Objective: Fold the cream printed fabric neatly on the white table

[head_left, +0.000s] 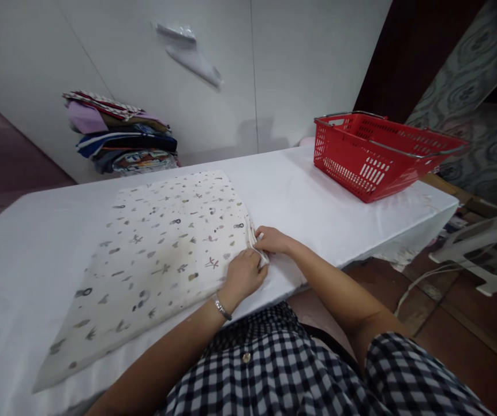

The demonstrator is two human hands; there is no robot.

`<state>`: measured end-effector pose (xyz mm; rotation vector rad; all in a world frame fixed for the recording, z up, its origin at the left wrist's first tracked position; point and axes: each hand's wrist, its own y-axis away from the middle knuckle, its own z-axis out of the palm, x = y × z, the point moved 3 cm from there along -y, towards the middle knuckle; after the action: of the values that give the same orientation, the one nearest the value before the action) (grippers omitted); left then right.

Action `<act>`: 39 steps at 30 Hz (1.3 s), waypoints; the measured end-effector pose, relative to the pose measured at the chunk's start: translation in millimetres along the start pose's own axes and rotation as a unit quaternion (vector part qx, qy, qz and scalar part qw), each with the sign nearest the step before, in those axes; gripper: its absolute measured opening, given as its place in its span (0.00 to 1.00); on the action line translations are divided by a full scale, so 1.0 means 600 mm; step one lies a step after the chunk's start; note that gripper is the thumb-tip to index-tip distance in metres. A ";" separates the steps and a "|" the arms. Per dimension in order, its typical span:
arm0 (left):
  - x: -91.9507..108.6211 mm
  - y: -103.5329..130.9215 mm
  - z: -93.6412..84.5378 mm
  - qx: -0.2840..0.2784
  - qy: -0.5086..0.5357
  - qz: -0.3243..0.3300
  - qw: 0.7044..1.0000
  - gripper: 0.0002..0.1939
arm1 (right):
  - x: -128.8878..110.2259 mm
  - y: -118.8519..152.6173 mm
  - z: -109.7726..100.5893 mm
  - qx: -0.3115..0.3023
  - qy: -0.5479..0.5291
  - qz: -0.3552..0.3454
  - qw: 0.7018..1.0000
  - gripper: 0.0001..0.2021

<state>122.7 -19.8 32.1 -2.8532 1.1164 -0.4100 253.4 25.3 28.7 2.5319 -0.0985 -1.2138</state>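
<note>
A cream cloth (165,231) with small printed motifs lies folded in layers on the white-covered table (300,190). At its right end, near the table's front edge, my left hand (243,273) is closed on the cloth's corner, with a silver bracelet on the wrist. Just to the right, my right hand (271,240) pinches the layered edge of the same cloth. Both hands are close together, and the cloth bunches slightly between them.
An empty-looking red basket (373,156) with metal handles stands at the table's back right. Folded garments (122,136) are stacked behind the table at the left. A white plastic stool (482,248) is on the floor at the right.
</note>
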 end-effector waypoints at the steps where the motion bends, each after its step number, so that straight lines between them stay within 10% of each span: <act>1: 0.000 0.000 0.001 -0.002 0.000 0.000 1.000 0.08 | -0.001 0.004 0.001 -0.006 0.004 0.000 1.000 0.17; 24: -0.023 -0.002 -0.019 0.020 0.035 -0.019 0.999 0.12 | 0.049 0.017 0.006 0.003 -0.134 -0.011 0.991 0.30; 31: -0.107 0.018 -0.031 0.062 -0.026 -0.080 0.995 0.20 | 0.053 0.023 0.010 -0.001 -0.088 -0.055 0.995 0.37; 39: -0.262 0.167 -0.058 -0.009 -0.077 -0.282 0.956 0.32 | 0.067 0.024 0.006 -0.011 -0.091 -0.066 0.994 0.36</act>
<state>-62.8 13.7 15.6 -3.1130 0.2623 -0.1872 277.2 2.5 0.9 2.4369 0.0385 -1.4878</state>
